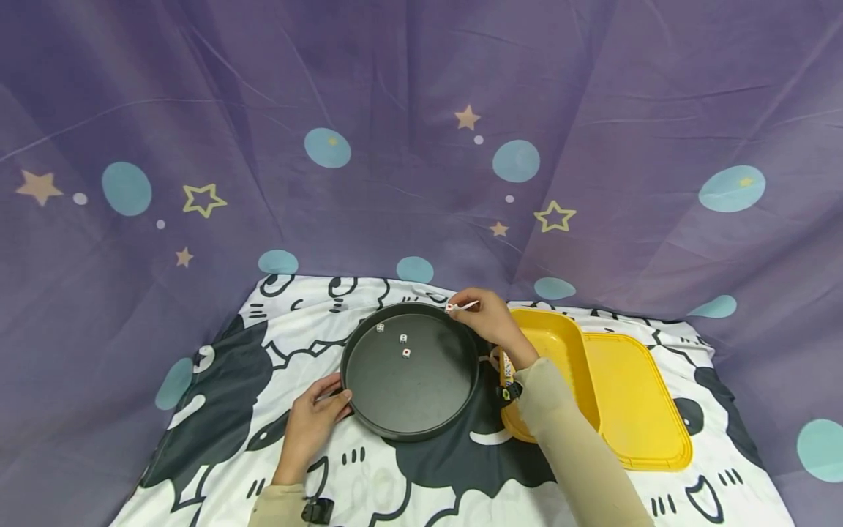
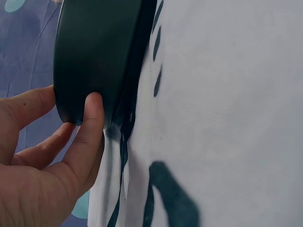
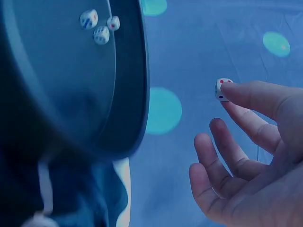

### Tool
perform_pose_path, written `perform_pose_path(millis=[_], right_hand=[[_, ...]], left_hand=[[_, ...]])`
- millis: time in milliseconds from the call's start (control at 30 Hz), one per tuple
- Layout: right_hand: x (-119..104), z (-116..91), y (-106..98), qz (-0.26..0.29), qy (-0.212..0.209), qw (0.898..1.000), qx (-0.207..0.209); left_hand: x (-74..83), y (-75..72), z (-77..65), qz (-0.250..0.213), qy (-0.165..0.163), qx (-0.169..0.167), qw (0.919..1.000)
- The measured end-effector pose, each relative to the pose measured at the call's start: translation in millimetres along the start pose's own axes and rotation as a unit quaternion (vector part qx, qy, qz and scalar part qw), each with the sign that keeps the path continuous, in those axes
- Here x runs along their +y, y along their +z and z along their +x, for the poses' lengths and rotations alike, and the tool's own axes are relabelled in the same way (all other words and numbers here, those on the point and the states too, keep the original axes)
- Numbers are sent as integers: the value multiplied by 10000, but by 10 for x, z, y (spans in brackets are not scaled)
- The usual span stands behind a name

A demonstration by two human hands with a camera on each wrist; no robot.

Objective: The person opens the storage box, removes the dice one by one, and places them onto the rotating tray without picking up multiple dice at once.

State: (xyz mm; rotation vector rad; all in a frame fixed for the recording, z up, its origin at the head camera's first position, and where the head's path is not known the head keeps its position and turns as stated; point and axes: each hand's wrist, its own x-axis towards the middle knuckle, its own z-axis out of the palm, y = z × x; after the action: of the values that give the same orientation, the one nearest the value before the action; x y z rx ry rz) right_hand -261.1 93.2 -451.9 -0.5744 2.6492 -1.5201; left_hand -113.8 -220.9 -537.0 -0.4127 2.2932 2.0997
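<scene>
A round dark pan [image 1: 421, 395] with a low wall lies on the patterned cloth, three white dice spread over its far-left floor. One die [image 3: 88, 19] shows clearly in the right wrist view. My left hand [image 1: 311, 424] holds the pan at its left side, the thumb [image 2: 94, 111] against the outer wall and other fingers at the edge. Over the pan's far-right rim, my right hand [image 1: 487, 316] pinches another white die [image 3: 221, 90] between thumb and index finger. Its remaining fingers [image 3: 220, 182] are loosely bent and apart from the pan.
Right of the pan, beneath my right forearm, stands a yellow container [image 1: 549, 322]. A flat yellow lid [image 1: 642, 402] lies beside it. The black-and-white cloth [image 1: 369, 468] covers the work surface, and a purple curtain [image 1: 395, 88] hangs behind.
</scene>
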Motion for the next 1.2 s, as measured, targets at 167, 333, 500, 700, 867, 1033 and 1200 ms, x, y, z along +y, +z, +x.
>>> perform_pose_path(millis=[167, 333, 500, 700, 867, 1033, 1200], right_hand=[[-94, 104, 204, -42, -88, 9999, -70], [-175, 183, 419, -43, -312, 9994, -161], [-214, 241, 589, -104, -449, 9987, -200], [-199, 259, 677, -223, -445, 9985, -248], [-181, 251, 703, -284, -453, 9982, -288], [-146, 229, 687, -252, -430, 9982, -338], [-96, 173, 578, -133, -308, 9992, -232]], left_hand=[[-5, 1, 4, 27, 1, 10, 10000], [-8, -3, 3, 63, 17, 42, 10000], [-10, -2, 2, 28, 1, 35, 10000], [-4, -5, -2, 11, 5, 37, 10000], [-5, -3, -4, 14, 12, 36, 10000], [-13, 3, -7, 11, 1, 72, 10000], [-12, 1, -9, 17, 20, 95, 10000]])
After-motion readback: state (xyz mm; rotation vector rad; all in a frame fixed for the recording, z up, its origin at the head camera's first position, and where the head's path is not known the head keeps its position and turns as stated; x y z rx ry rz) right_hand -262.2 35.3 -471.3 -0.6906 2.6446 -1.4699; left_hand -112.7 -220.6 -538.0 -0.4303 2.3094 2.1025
